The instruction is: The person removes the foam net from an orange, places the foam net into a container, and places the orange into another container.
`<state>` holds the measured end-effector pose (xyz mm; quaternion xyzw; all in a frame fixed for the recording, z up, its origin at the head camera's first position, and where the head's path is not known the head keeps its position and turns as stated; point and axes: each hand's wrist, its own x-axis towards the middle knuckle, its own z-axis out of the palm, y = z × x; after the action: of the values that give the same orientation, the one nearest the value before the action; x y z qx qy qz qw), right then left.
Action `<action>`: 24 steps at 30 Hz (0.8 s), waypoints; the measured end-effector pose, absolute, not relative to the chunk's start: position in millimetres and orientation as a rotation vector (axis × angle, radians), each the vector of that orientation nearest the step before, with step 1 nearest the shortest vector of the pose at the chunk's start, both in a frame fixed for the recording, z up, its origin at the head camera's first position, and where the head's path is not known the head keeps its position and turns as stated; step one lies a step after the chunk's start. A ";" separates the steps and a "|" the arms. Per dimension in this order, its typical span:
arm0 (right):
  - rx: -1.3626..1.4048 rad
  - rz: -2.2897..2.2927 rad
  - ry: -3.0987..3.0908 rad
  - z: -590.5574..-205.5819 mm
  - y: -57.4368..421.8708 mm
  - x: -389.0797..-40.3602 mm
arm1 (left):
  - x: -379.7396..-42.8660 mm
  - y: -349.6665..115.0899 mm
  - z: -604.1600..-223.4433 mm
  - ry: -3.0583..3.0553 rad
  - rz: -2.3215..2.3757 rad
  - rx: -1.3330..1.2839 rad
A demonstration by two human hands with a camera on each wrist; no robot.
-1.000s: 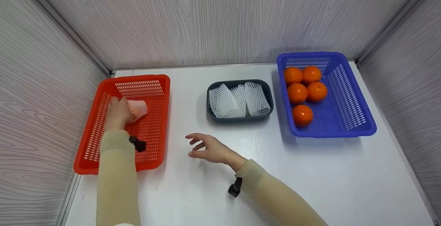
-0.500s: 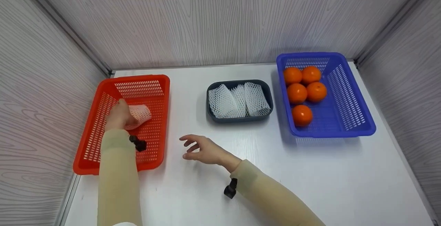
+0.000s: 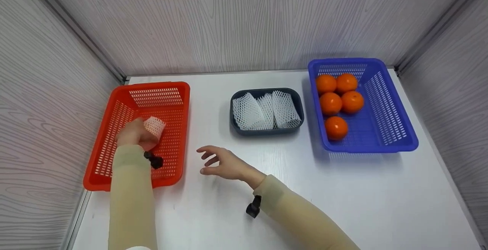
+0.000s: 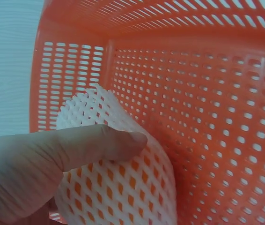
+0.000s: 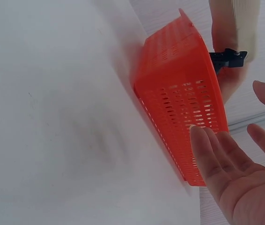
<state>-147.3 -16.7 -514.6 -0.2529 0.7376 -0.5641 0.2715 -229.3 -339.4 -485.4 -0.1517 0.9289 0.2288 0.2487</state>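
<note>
Inside the red basket (image 3: 185, 128), my left hand (image 3: 133, 132) holds an orange fruit wrapped in a white foam net (image 3: 155, 125). In the left wrist view, the thumb lies across the foam net (image 4: 118, 192), and orange peel shows through its mesh. The net's loose end points away from the hand, toward a basket corner. Most of the left fingers are hidden under the fruit. My right hand (image 3: 227, 165) hovers over the white table, right of the red basket. Its fingers are spread and relaxed with nothing between them, as the right wrist view of the hand (image 5: 242, 183) confirms.
A dark grey tray (image 3: 267, 132) with several white foam nets (image 3: 248, 112) stands at the back middle. To its right is a blue basket (image 3: 410, 145) with several oranges (image 3: 336, 128) along its left side. Wood-grain panels (image 3: 244, 21) close off the back and sides.
My left hand has moved slightly nearer inside the red basket, and the netted orange has turned so its loose end points more to the back. The right hand has shifted a little left.
</note>
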 end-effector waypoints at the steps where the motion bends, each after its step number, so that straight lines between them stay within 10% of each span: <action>1: -0.682 -1.528 1.982 -513.6 -16.1 -148.1 | -229.5 -337.9 -483.2 2.529 0.632 -0.424; 24: -0.694 -1.730 1.955 -491.3 9.2 -164.0 | -210.1 -256.3 -428.0 2.979 0.579 -0.341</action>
<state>-164.0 9.2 -491.3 -0.2507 0.7063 -0.6250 0.2185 -210.1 -256.3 -428.0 -0.1114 0.9746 0.1894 0.0437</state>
